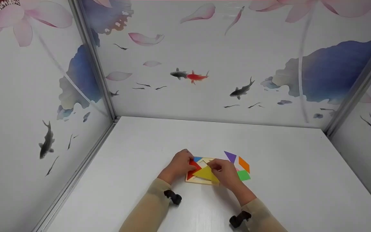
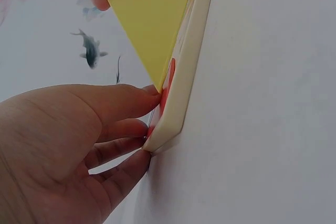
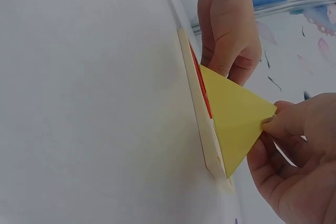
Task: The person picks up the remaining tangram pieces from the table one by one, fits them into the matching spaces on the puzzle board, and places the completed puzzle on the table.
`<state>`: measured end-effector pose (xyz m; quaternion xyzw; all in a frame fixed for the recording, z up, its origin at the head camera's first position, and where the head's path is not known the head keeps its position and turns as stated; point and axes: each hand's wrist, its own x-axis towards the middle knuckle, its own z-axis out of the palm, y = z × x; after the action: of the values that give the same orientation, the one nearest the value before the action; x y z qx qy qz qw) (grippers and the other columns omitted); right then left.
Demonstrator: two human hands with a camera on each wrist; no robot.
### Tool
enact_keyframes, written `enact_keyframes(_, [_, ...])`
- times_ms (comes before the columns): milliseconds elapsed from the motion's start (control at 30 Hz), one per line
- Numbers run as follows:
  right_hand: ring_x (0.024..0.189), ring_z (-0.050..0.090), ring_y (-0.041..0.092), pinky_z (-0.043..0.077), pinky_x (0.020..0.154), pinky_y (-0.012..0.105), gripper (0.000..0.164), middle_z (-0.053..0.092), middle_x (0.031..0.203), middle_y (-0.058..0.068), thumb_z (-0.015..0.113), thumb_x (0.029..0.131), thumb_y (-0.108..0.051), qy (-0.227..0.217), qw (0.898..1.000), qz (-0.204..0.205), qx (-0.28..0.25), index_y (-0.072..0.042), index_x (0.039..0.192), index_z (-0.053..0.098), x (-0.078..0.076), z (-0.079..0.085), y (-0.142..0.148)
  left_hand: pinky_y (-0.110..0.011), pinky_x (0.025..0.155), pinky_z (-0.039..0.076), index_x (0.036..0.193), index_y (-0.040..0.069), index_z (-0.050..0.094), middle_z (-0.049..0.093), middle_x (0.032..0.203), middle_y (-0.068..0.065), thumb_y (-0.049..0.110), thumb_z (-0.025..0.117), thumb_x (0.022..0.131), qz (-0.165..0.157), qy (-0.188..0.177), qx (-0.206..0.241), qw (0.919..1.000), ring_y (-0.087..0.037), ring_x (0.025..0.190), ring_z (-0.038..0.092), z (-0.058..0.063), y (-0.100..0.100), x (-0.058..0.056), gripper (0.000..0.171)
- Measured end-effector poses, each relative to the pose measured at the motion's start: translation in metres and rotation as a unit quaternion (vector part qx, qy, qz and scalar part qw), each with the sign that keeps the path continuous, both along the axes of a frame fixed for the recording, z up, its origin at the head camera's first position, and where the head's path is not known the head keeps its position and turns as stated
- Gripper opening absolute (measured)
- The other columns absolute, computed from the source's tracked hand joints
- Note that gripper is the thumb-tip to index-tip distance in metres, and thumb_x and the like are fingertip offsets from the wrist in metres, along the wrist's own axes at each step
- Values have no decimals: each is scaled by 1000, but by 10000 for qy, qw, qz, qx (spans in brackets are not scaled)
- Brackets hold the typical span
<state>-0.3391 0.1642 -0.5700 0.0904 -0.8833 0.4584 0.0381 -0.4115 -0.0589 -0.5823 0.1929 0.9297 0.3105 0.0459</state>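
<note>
A wooden tangram tray (image 1: 198,182) lies on the table, holding a red piece (image 1: 195,165) at its left and a blue piece (image 1: 197,159) at the top. My left hand (image 1: 180,163) holds the tray's left side, its thumb over the red piece near one corner of a yellow triangle (image 1: 205,174). Between thumb and fingers, my right hand (image 3: 302,150) pinches the opposite corner of that triangle (image 3: 236,116). The triangle stands tilted above the tray, its long edge low along the near rim (image 2: 191,72). Part of the tray is hidden beneath it.
Right of the tray lie loose pieces: a purple triangle (image 1: 231,156), an orange parallelogram (image 1: 244,164), a green piece (image 1: 244,175) and a bit of pink partly behind my right hand. Printed wall panels (image 1: 172,106) bound the white table (image 1: 147,138) at back and sides.
</note>
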Motion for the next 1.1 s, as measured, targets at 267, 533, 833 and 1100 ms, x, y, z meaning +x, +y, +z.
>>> enact_keyframes(267, [99, 68, 19, 60, 99, 46, 27, 77, 107, 0, 69, 98, 5, 5, 9999, 120, -53, -10, 118, 79, 0, -3, 0, -39, 111, 53, 126, 5, 76, 65, 124, -3, 29, 81, 95, 139, -137, -90, 9998, -20, 113, 60, 0, 2, 2, 39])
enact_keyframes(533, [101, 69, 21, 61, 99, 46, 28, 77, 110, 2, 69, 98, 6, 32, 9995, 289, -84, -9, 119, 79, 1, -2, 0, -38, 109, 53, 126, 5, 75, 65, 123, -4, 27, 80, 95, 55, -12, -132, 9999, -20, 112, 60, 0, 1, 1, 38])
enact_keyframes(833, [102, 71, 22, 62, 97, 44, 27, 78, 113, 3, 70, 98, 5, 206, 9990, 393, 22, -9, 119, 80, 2, -3, -1, -39, 107, 54, 124, 2, 76, 65, 121, -7, 27, 81, 94, -84, 222, -176, 9996, -22, 111, 61, 0, 0, 2, 39])
enact_keyframes(1100, [103, 71, 21, 62, 98, 44, 26, 78, 112, 1, 70, 98, 3, 162, 9992, 369, 83, -11, 119, 80, 3, -1, -3, -40, 107, 53, 124, 2, 76, 65, 121, -7, 26, 80, 95, -106, 247, -198, 9994, -22, 110, 61, -1, 0, 1, 38])
